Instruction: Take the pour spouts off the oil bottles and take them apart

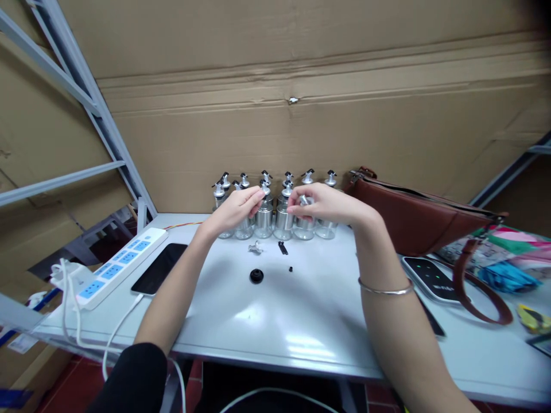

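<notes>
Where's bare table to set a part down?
Front middle: bare tabletop between the round black part and the front edge. Also right of the small black piece, up to the right forearm. Crowded: bottles along the back, power strip and phone left, brown bag right.

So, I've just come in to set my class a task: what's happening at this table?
Someone's right grip holds a small silvery part in front of glass bottles with metal bands. The left grip hovers by the bottle tops; whether it touches one is unclear. Nearer on the table lie another silvery piece, a black strip, a round black part and a tiny black bit.
</notes>
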`<state>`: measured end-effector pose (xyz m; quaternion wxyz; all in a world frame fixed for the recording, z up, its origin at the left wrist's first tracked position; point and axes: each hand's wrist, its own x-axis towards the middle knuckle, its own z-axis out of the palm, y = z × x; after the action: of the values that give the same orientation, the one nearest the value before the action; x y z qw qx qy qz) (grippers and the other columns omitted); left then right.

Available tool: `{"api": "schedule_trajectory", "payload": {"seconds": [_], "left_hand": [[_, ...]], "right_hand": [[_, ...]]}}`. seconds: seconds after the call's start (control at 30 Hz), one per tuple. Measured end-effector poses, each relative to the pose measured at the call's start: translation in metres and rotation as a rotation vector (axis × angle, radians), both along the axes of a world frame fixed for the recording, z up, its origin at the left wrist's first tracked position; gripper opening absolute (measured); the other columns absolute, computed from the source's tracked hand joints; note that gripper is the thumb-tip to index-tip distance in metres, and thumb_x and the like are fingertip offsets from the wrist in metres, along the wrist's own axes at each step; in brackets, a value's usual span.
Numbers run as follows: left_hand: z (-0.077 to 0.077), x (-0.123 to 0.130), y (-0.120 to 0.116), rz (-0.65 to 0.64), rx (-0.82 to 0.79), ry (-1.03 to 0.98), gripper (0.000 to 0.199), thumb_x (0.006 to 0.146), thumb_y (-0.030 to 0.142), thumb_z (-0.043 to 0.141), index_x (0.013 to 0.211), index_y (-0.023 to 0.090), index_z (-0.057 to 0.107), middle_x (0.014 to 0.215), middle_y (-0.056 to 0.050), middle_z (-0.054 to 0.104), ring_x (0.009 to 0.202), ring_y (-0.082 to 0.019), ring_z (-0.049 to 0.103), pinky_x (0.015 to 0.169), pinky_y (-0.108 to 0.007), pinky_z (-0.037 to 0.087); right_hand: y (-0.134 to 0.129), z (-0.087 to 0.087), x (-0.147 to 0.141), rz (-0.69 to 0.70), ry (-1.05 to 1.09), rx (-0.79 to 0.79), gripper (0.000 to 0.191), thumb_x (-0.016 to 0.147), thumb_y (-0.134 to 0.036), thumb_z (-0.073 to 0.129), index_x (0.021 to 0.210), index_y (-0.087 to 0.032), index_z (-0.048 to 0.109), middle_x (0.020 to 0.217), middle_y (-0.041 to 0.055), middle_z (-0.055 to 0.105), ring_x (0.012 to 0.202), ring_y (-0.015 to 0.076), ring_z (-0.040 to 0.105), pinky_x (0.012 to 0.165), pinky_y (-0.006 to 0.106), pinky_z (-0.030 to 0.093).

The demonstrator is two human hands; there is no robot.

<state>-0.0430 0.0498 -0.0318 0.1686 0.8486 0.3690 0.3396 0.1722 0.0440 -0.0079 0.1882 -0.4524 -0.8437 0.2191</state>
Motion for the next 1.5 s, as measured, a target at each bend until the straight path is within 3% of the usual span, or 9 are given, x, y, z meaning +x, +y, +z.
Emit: {"api": "schedule_trajectory", "payload": {"seconds": [0.13,0.43,0.6,0.73,0.87,0.93,1.03,1.2,1.5], "left_hand": [[-0.004,0.013,-0.004,-0.051,0.019,-0.035,0.039,0.095,0.035,0.03,0.063,0.016,0.043,0.057,0.003,0.046,0.057,-0.009,0.044,0.062,-0.022,0.036],[-0.013,0.016,0.005,-0.077,-0.023,-0.103,0.041,0.094,0.037,0.029,0.062,0.016,0.042,0.054,0.003,0.045,0.054,-0.01,0.044,0.061,-0.023,0.036],[-0.014,0.016,0.004,-0.098,-0.077,-0.028,0.042,0.094,0.039,0.028,0.063,0.016,0.043,0.059,0.002,0.048,0.057,-0.01,0.045,0.061,-0.023,0.037],[-0.014,0.014,0.004,-0.015,-0.042,0.193,0.036,0.092,0.036,0.032,0.066,0.016,0.047,0.062,0.002,0.05,0.056,-0.01,0.043,0.055,-0.023,0.033],[-0.015,0.008,0.008,0.037,-0.033,0.273,0.028,0.089,0.035,0.04,0.071,0.016,0.051,0.06,0.003,0.05,0.055,-0.009,0.042,0.052,-0.022,0.029],[-0.015,0.005,0.01,0.039,-0.06,0.279,0.026,0.088,0.035,0.041,0.074,0.016,0.052,0.06,0.002,0.051,0.055,-0.009,0.044,0.052,-0.022,0.03],[-0.015,0.003,0.012,0.057,-0.059,0.3,0.025,0.088,0.035,0.042,0.075,0.016,0.054,0.062,0.002,0.053,0.056,-0.01,0.046,0.052,-0.022,0.03],[-0.015,0.003,0.011,0.096,0.003,0.339,0.025,0.088,0.033,0.043,0.073,0.016,0.054,0.063,0.001,0.054,0.056,-0.01,0.045,0.053,-0.023,0.029],[-0.015,0.002,0.012,0.087,-0.01,0.318,0.023,0.087,0.032,0.044,0.074,0.016,0.054,0.064,0.001,0.055,0.057,-0.01,0.046,0.053,-0.022,0.031]], "right_hand": [[-0.006,0.002,-0.012,0.062,0.188,0.117,0.028,0.076,-0.044,0.058,0.076,-0.016,0.059,0.066,0.0002,0.058,0.058,0.0109,0.052,0.059,0.024,0.038],[-0.003,-0.002,-0.023,0.022,0.225,0.287,0.031,0.074,-0.046,0.06,0.076,-0.015,0.061,0.072,0.0021,0.062,0.069,0.0142,0.054,0.069,0.025,0.039],[0.0,-0.003,-0.017,0.006,0.173,0.097,0.03,0.076,-0.045,0.058,0.08,-0.016,0.063,0.054,-0.0013,0.053,0.053,0.0111,0.049,0.056,0.023,0.04],[0.015,-0.013,-0.013,0.01,0.068,-0.008,0.022,0.074,-0.036,0.06,0.078,-0.014,0.064,0.058,0.0005,0.057,0.053,0.0109,0.052,0.052,0.021,0.041],[0.036,-0.04,-0.018,0.093,-0.194,-0.315,0.008,0.069,-0.02,0.061,0.07,-0.013,0.064,0.059,0.0013,0.06,0.055,0.0102,0.055,0.051,0.019,0.043],[0.044,-0.057,-0.024,0.031,-0.362,-0.554,0.005,0.067,-0.016,0.064,0.068,-0.012,0.062,0.06,0.0004,0.061,0.057,0.0088,0.056,0.053,0.017,0.045],[0.053,-0.082,-0.033,-0.016,-0.489,-0.708,0.009,0.062,-0.013,0.067,0.061,-0.008,0.059,0.054,0.0009,0.059,0.052,0.0091,0.056,0.053,0.019,0.048],[0.061,-0.103,-0.039,0.006,-0.572,-0.841,0.024,0.048,-0.016,0.077,0.062,-0.007,0.059,0.054,0.0015,0.06,0.056,0.0128,0.061,0.057,0.022,0.052],[0.063,-0.104,-0.036,0.055,-0.521,-0.88,0.035,0.043,-0.022,0.082,0.066,-0.009,0.06,0.056,0.0012,0.062,0.061,0.0143,0.063,0.06,0.025,0.055]]}}
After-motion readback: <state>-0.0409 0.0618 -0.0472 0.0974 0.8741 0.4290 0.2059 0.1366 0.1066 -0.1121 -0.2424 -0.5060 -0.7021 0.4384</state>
